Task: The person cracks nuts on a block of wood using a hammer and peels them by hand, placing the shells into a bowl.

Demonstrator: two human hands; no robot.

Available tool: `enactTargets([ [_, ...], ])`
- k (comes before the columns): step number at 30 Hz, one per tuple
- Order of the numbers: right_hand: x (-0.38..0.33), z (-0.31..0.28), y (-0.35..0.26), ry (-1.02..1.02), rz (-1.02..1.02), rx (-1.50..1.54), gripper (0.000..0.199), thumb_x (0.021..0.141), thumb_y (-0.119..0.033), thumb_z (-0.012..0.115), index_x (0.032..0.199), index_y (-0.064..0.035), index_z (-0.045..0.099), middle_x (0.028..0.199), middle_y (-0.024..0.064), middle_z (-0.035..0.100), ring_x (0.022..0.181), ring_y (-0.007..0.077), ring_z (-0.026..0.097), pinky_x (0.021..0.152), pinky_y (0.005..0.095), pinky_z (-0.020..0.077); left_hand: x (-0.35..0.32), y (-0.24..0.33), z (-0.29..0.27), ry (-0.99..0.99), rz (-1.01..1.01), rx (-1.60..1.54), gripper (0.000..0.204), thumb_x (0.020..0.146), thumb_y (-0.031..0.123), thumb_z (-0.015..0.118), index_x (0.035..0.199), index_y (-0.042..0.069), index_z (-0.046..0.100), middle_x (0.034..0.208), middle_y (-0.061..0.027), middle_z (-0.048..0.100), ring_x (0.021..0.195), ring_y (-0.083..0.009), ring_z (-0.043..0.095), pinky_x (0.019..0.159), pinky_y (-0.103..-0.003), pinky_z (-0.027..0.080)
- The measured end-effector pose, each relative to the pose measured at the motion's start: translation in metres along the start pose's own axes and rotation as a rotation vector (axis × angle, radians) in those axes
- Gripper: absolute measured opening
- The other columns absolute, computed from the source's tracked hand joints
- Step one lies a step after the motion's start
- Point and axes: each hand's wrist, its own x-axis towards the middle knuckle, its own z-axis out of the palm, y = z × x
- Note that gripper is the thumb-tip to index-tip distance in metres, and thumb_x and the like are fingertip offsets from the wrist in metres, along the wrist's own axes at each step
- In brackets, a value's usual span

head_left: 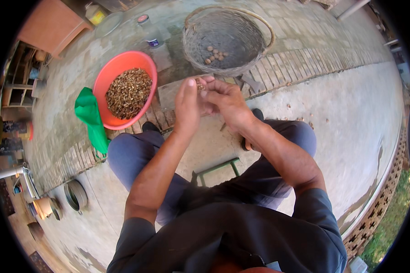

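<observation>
My left hand and my right hand meet in front of me, above a flat board. Between their fingertips is a small brown piece that looks like a cracked walnut; the fingers hide most of it. Just beyond the hands stands a grey wicker basket with a hooped handle and several round walnuts in the bottom. To the left, an orange-red basin holds a heap of broken brown pieces. A hammer-like metal tool lies right of the board, by the basket.
A green cloth or bag hangs against the basin's left side. Beyond the basin stands a clear jar with a red lid. A green metal frame is between my legs. Pots sit at the lower left; shell bits dot the concrete at right.
</observation>
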Motion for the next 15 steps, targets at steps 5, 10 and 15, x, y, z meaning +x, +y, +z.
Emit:
enactTargets([
  [5, -0.008, 0.000, -0.025, 0.070, -0.078, -0.229, 0.012, 0.094, -0.008, 0.068, 0.100, 0.0019, 0.068, 0.076, 0.0025, 0.064, 0.059, 0.0078, 0.054, 0.051, 0.0256, 0.0431, 0.007, -0.005, -0.011, -0.050, 0.062, -0.078, 0.034, 0.110, 0.038, 0.045, 0.106, 0.006, 0.057, 0.115, -0.0121, 0.064, 0.096, -0.0193, 0.062, 0.087, -0.036, 0.053],
  [10, -0.005, -0.002, -0.028, 0.125, -0.434, -0.510, 0.016, 0.093, -0.005, 0.066, 0.107, 0.0021, 0.069, 0.078, 0.0037, 0.065, 0.069, 0.0081, 0.059, 0.060, 0.0271, 0.0491, 0.009, -0.001, -0.011, -0.113, 0.010, -0.024, 0.036, 0.110, 0.038, 0.044, 0.110, 0.006, 0.058, 0.113, -0.0087, 0.064, 0.099, -0.0181, 0.063, 0.088, -0.036, 0.053],
  [15, -0.002, -0.009, -0.031, -0.046, -0.532, -0.652, 0.021, 0.093, -0.002, 0.063, 0.112, 0.0012, 0.069, 0.085, 0.0080, 0.065, 0.072, 0.0098, 0.062, 0.064, 0.0286, 0.0517, 0.001, 0.002, 0.002, -0.046, -0.062, 0.078, 0.041, 0.111, 0.035, 0.041, 0.118, -0.001, 0.059, 0.105, -0.0096, 0.065, 0.087, -0.0181, 0.065, 0.078, -0.037, 0.058],
])
